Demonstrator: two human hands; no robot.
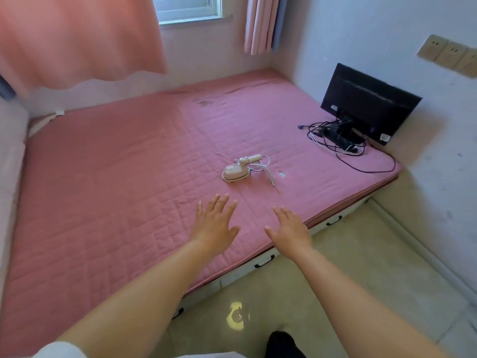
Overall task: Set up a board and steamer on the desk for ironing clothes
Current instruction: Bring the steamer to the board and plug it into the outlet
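the left hand (214, 223) and right hand (289, 229) reach out side by side over the front edge of a pink quilted mat (103, 189), palms down, fingers straight and slightly spread, holding nothing; whether they touch the mat cannot be told. the steamer (236, 173), a small white one, lies near the middle of the mat, just beyond the fingertips and apart from them, its handle pointing toward the back right and its white cord (265, 171) trailing loose on its right side. at the mat's right back corner a black monitor (369, 102) leans by the wall with a tangle of black cables (343, 143) in front. pink curtains (77, 37) hang above the back left.
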